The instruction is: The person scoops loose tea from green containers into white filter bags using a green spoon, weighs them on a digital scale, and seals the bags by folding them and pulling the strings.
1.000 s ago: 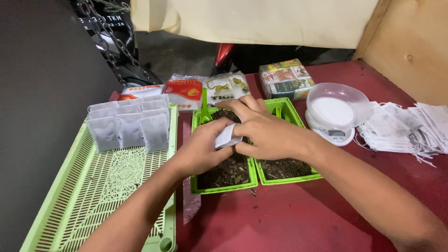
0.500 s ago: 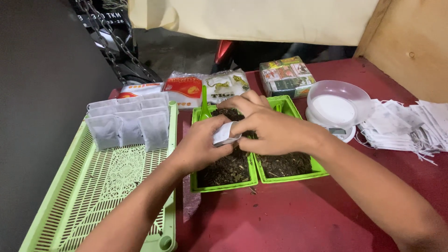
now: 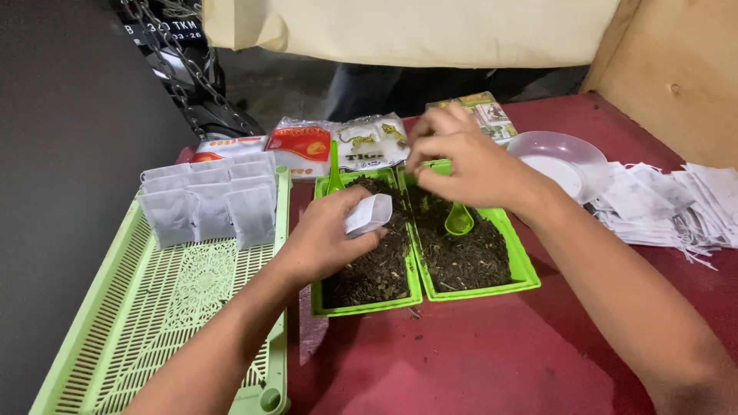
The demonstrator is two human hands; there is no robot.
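Observation:
My left hand (image 3: 327, 234) holds a small white paper sachet (image 3: 369, 214) over the left of two green trays (image 3: 367, 306) filled with dark loose tea leaves. My right hand (image 3: 461, 163) hovers above the right green tray (image 3: 523, 265), fingers pinched together; what they grip is too small to tell. A green plastic scoop (image 3: 459, 221) lies in the tea just below that hand. A second green scoop (image 3: 335, 170) stands at the back of the left tray.
A pale green perforated tray (image 3: 154, 323) on the left holds several filled white sachets (image 3: 207, 206) in rows. Printed packets (image 3: 338, 144) lie behind the trays. A round white scale with a clear bowl (image 3: 565, 160) and a heap of empty sachets (image 3: 676, 204) lie to the right.
My right hand has lifted off the sachet and moved back and right, uncovering the green scoop. My left hand keeps the sachet over the left tray.

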